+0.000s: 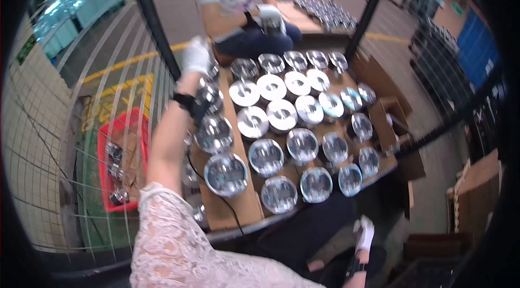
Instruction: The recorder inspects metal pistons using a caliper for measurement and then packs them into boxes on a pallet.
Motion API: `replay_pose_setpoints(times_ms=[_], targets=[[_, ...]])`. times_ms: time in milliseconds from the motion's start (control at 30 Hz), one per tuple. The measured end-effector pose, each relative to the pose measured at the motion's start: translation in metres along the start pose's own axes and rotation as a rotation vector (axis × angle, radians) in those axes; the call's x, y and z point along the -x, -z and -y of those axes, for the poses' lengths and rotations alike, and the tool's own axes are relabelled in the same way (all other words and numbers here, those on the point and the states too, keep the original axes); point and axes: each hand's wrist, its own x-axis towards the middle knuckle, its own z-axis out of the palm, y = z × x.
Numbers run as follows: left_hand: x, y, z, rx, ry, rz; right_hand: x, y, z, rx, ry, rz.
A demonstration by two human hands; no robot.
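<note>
My left hand (pixel 196 57), in a white glove, reaches to the far left corner of a cardboard-covered surface. It is smeared by motion, so its grip is unclear; a metal piston (pixel 213 69) is right beside it. My right hand (pixel 365 235), also white-gloved, hangs low at the right, off the surface's near edge. Its fingers are loosely bent and a little apart, with nothing seen in them. Rows of shiny pistons cover the cardboard (pixel 246 201). The middle ones, such as a bright piston (pixel 252 121), show pale flat faces; a nearer piston (pixel 226 175) has a darker, glossy top.
Wire mesh (pixel 59 141) and black posts (pixel 154 22) stand around the surface. A red crate (pixel 103 152) with metal parts sits at the left. Opposite, a seated person (pixel 233 11) in white gloves holds a metal part (pixel 273 27). Cardboard boxes (pixel 390 120) flank the right edge.
</note>
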Motion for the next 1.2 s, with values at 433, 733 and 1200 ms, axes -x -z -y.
replay_pose_setpoints(times_ms=[433,733,1200], targets=[[0.249,0.117,-0.293,0.214,-0.645,0.629,-0.248,0.203,0.238,-1.207,-0.408,0.15],[0.389,0.191,-0.272,0.376,-0.296,0.843,-0.185,0.195,0.244,-1.243,-0.323,0.225],[0.42,0.205,-0.104,0.075,-0.08,0.644,-0.186,0.077,0.267,-0.908,-0.054,0.062]])
